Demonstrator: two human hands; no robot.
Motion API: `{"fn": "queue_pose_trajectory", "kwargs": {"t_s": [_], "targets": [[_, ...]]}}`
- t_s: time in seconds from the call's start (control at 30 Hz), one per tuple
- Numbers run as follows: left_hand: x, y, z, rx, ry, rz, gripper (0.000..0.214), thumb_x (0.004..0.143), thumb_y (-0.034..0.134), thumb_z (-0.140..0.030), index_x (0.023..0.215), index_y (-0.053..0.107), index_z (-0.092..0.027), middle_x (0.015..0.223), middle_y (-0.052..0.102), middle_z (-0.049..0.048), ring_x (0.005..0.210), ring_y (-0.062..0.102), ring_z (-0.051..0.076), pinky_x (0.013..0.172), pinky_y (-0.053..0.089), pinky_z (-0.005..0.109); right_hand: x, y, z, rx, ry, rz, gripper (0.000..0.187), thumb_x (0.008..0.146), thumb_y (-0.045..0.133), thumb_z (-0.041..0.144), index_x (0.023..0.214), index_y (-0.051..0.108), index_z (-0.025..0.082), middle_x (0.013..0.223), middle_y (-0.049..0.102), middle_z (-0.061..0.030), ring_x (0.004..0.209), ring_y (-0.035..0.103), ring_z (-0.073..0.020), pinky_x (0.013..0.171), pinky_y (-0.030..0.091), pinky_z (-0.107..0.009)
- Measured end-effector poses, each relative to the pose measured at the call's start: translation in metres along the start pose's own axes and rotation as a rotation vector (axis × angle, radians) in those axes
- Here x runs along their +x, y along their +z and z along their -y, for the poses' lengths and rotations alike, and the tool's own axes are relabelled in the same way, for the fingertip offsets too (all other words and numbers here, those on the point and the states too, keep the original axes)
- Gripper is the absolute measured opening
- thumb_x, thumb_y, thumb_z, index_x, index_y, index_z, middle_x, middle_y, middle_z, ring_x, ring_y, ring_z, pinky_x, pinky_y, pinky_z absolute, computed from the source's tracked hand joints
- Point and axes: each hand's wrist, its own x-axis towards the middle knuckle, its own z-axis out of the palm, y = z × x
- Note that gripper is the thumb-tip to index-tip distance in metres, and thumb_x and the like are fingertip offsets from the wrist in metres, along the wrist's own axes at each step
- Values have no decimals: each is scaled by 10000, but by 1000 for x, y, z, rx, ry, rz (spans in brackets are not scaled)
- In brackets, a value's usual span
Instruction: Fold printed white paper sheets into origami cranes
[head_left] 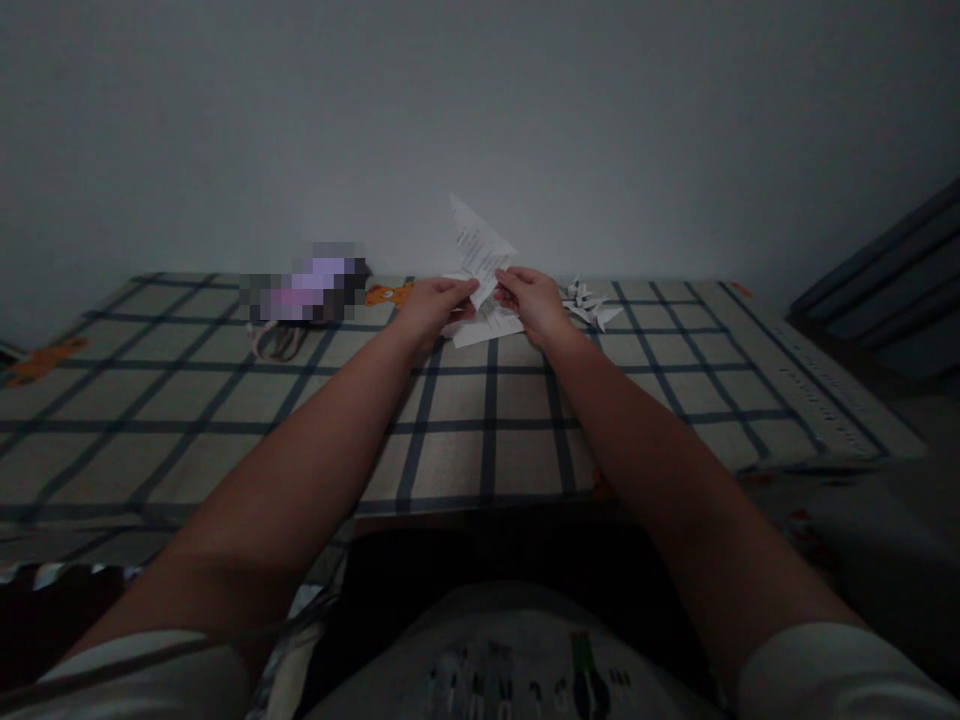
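A folded sheet of printed paper (pixel 480 246) is held up between my two hands, its pointed corner standing upward. My left hand (pixel 437 303) pinches its lower left edge between thumb and fingers. On the other side, my right hand (pixel 531 297) grips the lower right edge the same way. Beneath the hands, more white paper (pixel 487 328) lies flat on the table. Just right of my right hand sits a small heap of folded paper pieces (pixel 589 300) with sharp points.
A checked cloth (pixel 487 440) covers the table, which stands against a pale wall (pixel 480 120). At the back left lies a blurred purple object (pixel 319 285) with a looped cord (pixel 277 342). Dark slatted furniture (pixel 892 290) stands at the right.
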Motion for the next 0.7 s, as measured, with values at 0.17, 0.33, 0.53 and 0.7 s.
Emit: {"fn": "queue_pose_trajectory", "kwargs": {"t_s": [0.17, 0.33, 0.53, 0.7], "targets": [[-1, 3, -2, -32, -109, 34, 278, 742, 869, -353, 652, 704, -149, 649, 674, 48, 571, 596, 109, 584, 527, 233, 1, -1, 0, -52, -11, -43, 154, 890, 691, 226, 768, 608, 180, 661, 601, 57, 596, 593, -47, 609, 470, -163], [-3, 4, -5, -76, -176, 63, 197, 785, 837, -284, 720, 731, -131, 758, 731, 90, 603, 628, 104, 626, 554, 227, 3, -2, 0, -38, -27, -69, 150, 877, 712, 246, 777, 620, 181, 677, 616, 51, 604, 594, -63, 626, 472, -194], [-6, 4, -9, -62, -192, 80, 188, 825, 791, -254, 692, 744, -130, 697, 720, 71, 516, 555, 68, 506, 464, 179, 5, -3, 1, -39, -37, -87, 133, 887, 695, 257, 802, 625, 183, 694, 613, 50, 618, 589, -54, 635, 476, -179], [-8, 4, -12, -78, -206, 106, 149, 785, 838, -245, 718, 763, -135, 727, 726, 65, 536, 561, 61, 520, 473, 170, 7, -5, 0, -53, -62, -119, 197, 849, 744, 335, 819, 615, 189, 713, 618, 45, 630, 597, -58, 640, 488, -183]]}}
